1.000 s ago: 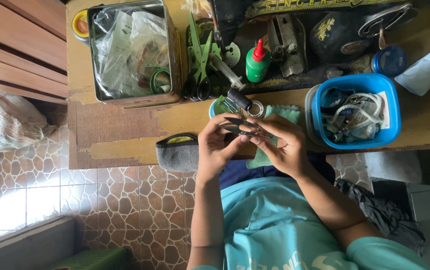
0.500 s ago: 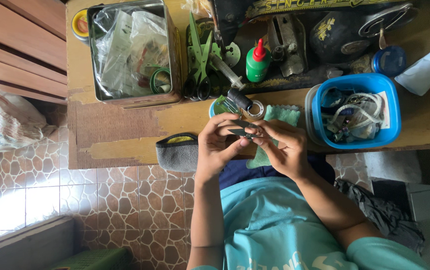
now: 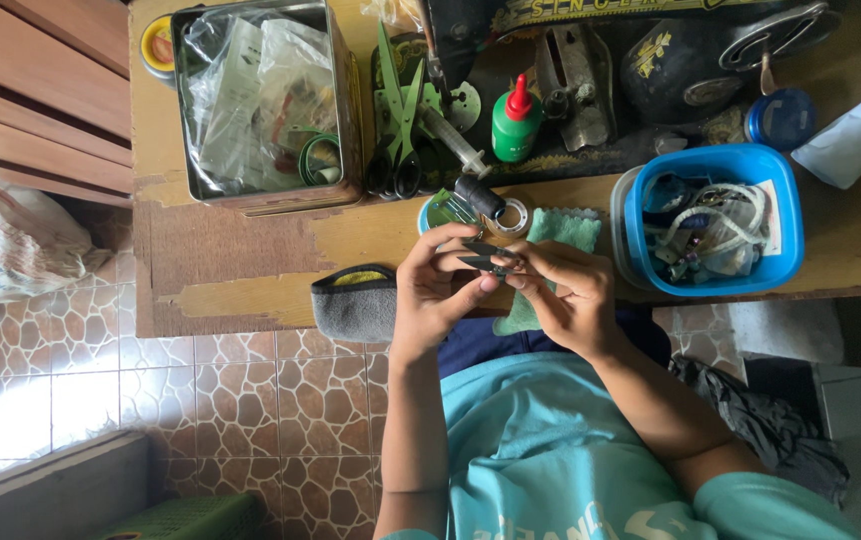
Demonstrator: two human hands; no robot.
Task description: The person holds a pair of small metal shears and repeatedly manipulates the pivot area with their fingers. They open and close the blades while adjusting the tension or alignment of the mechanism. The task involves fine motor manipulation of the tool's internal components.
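Right at the table's edge, my left hand (image 3: 435, 290) and right hand (image 3: 565, 295) pinch a small dark metal clip-like tool (image 3: 485, 257) between closed fingertips; my fingers hide most of it, so its exact shape is unclear. At two o'clock lies a green fringed cloth (image 3: 560, 235), partly under my right hand. Farther, at twelve o'clock, a black sewing machine (image 3: 650, 70) is cut off by the frame's top.
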